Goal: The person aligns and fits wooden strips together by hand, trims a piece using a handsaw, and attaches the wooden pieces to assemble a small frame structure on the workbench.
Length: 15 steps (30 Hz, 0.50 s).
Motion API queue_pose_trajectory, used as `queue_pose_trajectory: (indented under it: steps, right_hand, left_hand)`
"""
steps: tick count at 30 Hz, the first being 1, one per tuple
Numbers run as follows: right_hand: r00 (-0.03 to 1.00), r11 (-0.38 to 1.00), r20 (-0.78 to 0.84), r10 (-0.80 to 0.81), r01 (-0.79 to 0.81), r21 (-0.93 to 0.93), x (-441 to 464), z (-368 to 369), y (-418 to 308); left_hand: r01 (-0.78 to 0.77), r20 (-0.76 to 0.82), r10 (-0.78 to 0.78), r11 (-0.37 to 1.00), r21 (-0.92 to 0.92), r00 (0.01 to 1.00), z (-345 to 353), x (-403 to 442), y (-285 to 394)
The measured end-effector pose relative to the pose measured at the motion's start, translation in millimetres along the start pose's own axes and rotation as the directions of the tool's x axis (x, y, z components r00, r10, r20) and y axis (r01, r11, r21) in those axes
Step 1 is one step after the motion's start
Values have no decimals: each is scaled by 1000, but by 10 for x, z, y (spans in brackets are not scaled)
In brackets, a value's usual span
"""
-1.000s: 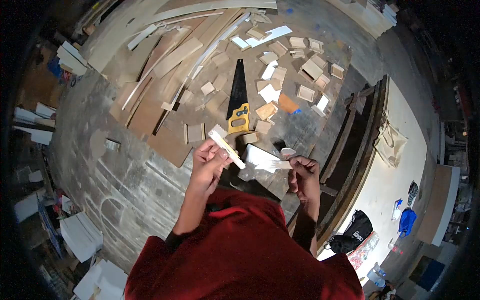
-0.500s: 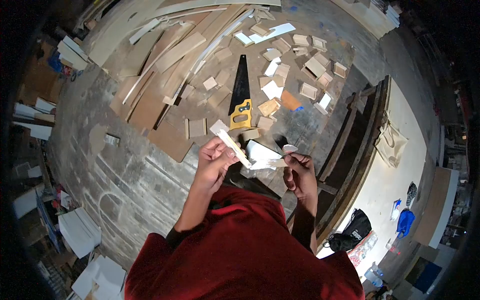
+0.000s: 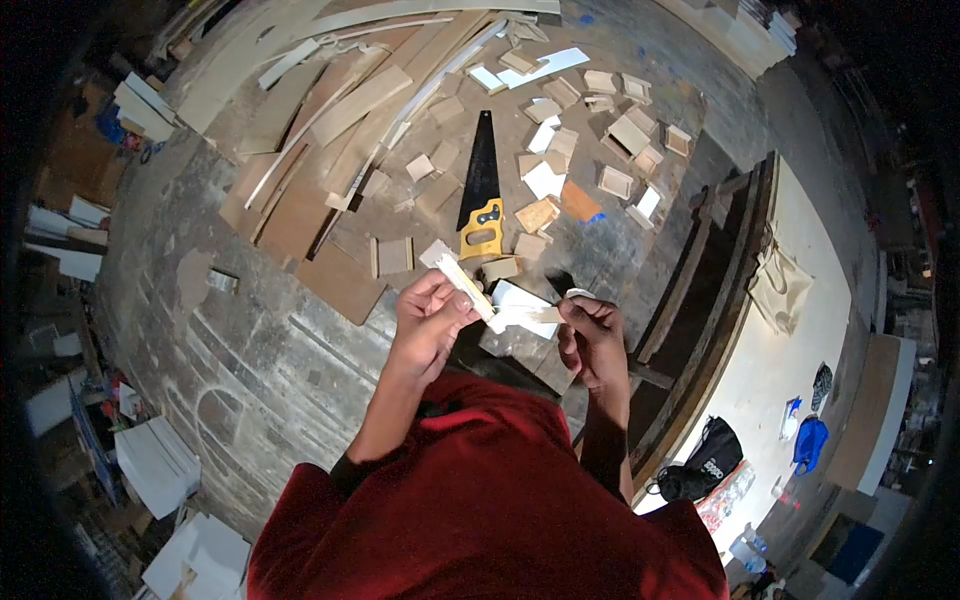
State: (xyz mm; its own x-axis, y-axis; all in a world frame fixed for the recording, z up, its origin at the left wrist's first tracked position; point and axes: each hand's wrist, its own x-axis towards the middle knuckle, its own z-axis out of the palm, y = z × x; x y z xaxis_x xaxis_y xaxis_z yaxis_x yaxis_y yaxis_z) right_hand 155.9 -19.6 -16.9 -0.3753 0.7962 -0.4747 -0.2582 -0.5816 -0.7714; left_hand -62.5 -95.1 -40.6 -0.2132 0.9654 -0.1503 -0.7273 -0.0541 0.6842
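Observation:
My left hand [image 3: 432,322] is closed around a small wooden piece [image 3: 466,287], held tilted, with a ragged pale end at its top and white along its edge. In my right hand [image 3: 597,340] a thin, flat pale stick [image 3: 540,313] is pinched between thumb and fingers. Its far tip meets or nearly meets the lower end of the wooden piece; I cannot tell if they touch. Below both hands lies a white panel [image 3: 515,297], partly hidden by the stick. A yellow-handled handsaw [image 3: 482,200] rests on the floor just beyond my left hand.
Small wooden box-like pieces [image 3: 616,181] are scattered beyond my hands. Long boards [image 3: 362,105] lie piled at the upper left. On the right stands a white-topped table [image 3: 740,440] with a cloth bag [image 3: 781,290] and a black pouch [image 3: 712,452].
My right hand has moved slightly left, bringing the stick's tip to the lower end of the wooden piece. My left hand has stayed nearly still.

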Motion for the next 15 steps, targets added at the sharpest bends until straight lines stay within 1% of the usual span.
queue_pose_trajectory:
  steps: [3, 5, 7, 9, 11, 13, 15]
  right_hand:
    - [1000, 1000, 23, 6, -5, -24, 11, -81, 60]
    - [1000, 999, 10, 19, -18, -40, -13, -134, 65]
    - [1000, 1000, 0, 15, -15, 26, -29, -123, 22]
    - [1000, 999, -23, 3, -2, 44, 6, -65, -13]
    - [1000, 1000, 1, -1, 1, 22, 32, -44, 15]
    - [1000, 1000, 5, 4, -4, -7, 3, -40, 40]
    - [1000, 1000, -6, 15, -15, 3, 22, -108, 69]
  left_hand:
    - [2, -17, -2, 1000, -5, 1000, -24, 19, 1]
    - [-8, -24, 8, 1000, 9, 1000, -58, 11, -3]
    - [-5, -42, 6, 1000, 30, 999, -43, -24, -12]
    - [-7, -50, 9, 999, 52, 999, -5, 27, 1]
    - [-1, -82, 1, 1000, 0, 997, 47, 4, -9]
    - [12, -98, -12, 1000, 1, 995, 28, -6, -22]
    - [-6, -72, 5, 1000, -14, 997, 16, 25, -15]
